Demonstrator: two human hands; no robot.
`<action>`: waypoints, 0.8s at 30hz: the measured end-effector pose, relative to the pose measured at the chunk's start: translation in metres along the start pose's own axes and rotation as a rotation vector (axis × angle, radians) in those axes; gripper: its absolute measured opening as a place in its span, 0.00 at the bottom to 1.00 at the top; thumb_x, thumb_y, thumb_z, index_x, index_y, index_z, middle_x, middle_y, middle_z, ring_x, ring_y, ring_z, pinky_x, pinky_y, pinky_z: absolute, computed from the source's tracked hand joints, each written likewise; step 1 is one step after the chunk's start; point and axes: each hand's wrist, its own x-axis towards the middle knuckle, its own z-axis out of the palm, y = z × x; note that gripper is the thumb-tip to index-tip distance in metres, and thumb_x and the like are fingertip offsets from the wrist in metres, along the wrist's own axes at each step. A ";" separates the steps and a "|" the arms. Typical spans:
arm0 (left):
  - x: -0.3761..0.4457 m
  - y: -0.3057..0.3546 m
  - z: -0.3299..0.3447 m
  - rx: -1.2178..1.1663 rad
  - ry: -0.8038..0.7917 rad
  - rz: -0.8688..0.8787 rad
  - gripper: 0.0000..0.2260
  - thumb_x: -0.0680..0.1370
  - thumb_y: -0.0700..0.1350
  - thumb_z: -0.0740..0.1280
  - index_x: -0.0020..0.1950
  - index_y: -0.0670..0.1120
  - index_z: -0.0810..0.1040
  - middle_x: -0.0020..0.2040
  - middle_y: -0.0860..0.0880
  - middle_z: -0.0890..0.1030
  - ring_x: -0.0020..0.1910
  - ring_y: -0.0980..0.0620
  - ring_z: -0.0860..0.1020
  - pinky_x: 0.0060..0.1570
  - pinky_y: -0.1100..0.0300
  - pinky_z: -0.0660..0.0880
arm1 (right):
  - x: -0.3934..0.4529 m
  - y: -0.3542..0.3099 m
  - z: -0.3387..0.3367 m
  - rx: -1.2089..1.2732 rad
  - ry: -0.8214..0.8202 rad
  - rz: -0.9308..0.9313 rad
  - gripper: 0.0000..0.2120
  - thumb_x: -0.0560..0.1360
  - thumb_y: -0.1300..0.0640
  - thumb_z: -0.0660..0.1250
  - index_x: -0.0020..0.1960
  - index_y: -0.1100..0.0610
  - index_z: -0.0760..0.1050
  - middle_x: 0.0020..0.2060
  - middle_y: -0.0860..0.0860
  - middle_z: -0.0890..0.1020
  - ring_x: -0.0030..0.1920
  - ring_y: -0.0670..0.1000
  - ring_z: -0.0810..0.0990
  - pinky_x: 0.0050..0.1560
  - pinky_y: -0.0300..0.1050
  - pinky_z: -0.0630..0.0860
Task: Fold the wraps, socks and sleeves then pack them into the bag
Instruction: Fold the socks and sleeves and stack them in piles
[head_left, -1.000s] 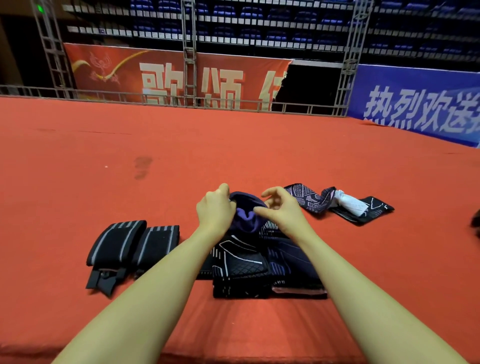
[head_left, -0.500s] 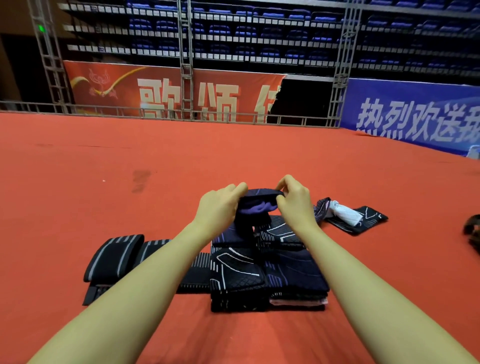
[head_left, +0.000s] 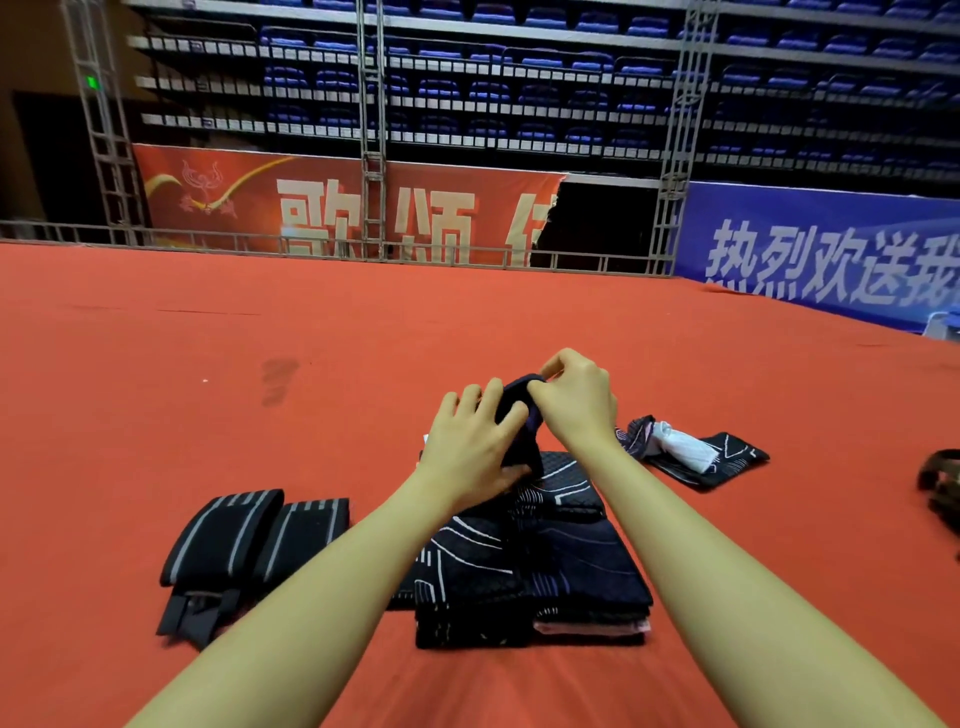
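Observation:
Both hands hold a dark navy sock (head_left: 519, 415) above a stack of folded dark patterned sleeves (head_left: 535, 566). My left hand (head_left: 475, 441) wraps round the sock's left side with spread fingers and the thumb underneath. My right hand (head_left: 576, 395) pinches the sock's top edge. Two folded black wraps with grey stripes (head_left: 249, 540) lie side by side to the left of the stack. A patterned sleeve with a white sock (head_left: 685, 449) on it lies to the right.
Everything rests on a wide red carpet (head_left: 260, 415). A dark object (head_left: 940, 488), partly cut off, sits at the right edge. A metal railing (head_left: 311, 244), banners and empty stadium seats stand far behind.
My left hand has shifted from pinching the sock's edge to wrapping round its side. My right hand has risen with the sock's top edge. The head camera has tilted slightly up.

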 end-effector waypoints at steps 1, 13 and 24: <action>0.003 0.001 0.000 0.019 0.012 -0.036 0.25 0.60 0.55 0.75 0.49 0.45 0.70 0.52 0.40 0.78 0.40 0.42 0.76 0.36 0.55 0.70 | 0.000 0.000 -0.001 0.011 -0.003 -0.013 0.04 0.68 0.57 0.66 0.43 0.52 0.76 0.42 0.51 0.82 0.48 0.57 0.78 0.45 0.46 0.70; 0.027 -0.015 -0.018 -0.447 0.130 -0.439 0.10 0.75 0.45 0.62 0.47 0.45 0.83 0.42 0.44 0.78 0.40 0.40 0.76 0.44 0.52 0.67 | -0.012 0.041 0.024 0.198 -0.249 -0.148 0.15 0.70 0.54 0.68 0.55 0.47 0.70 0.50 0.42 0.78 0.57 0.47 0.76 0.61 0.46 0.59; 0.008 -0.025 -0.013 -0.300 -0.163 -0.607 0.18 0.82 0.57 0.53 0.56 0.43 0.72 0.50 0.38 0.81 0.51 0.36 0.78 0.43 0.52 0.68 | 0.001 0.038 0.021 -0.076 -0.059 -0.110 0.13 0.79 0.57 0.55 0.56 0.50 0.77 0.55 0.50 0.81 0.60 0.53 0.74 0.56 0.46 0.54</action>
